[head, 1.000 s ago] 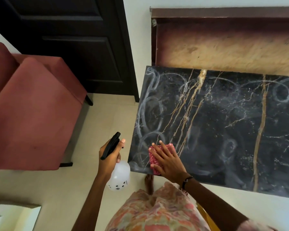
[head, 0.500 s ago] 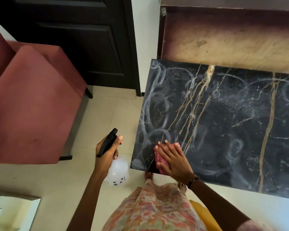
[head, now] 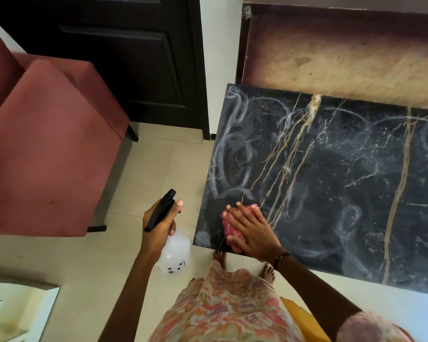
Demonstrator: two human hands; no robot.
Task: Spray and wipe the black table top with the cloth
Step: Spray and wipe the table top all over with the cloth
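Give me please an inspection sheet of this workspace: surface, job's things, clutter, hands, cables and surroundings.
Surface: black table top with gold veins, covered in whitish swirl smears.
Job's things: pink cloth flat on the near left corner; spray bottle off the table, over the floor.
Clutter: nothing seen.
Hands: right hand presses flat on the cloth; left hand grips the bottle's black trigger head.
Cables: nothing seen.
Surroundings: red chair, dark door, tiled floor.

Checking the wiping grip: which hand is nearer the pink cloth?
Right. The right hand presses flat on the pink cloth; the left hand holds the spray bottle off the table's edge.
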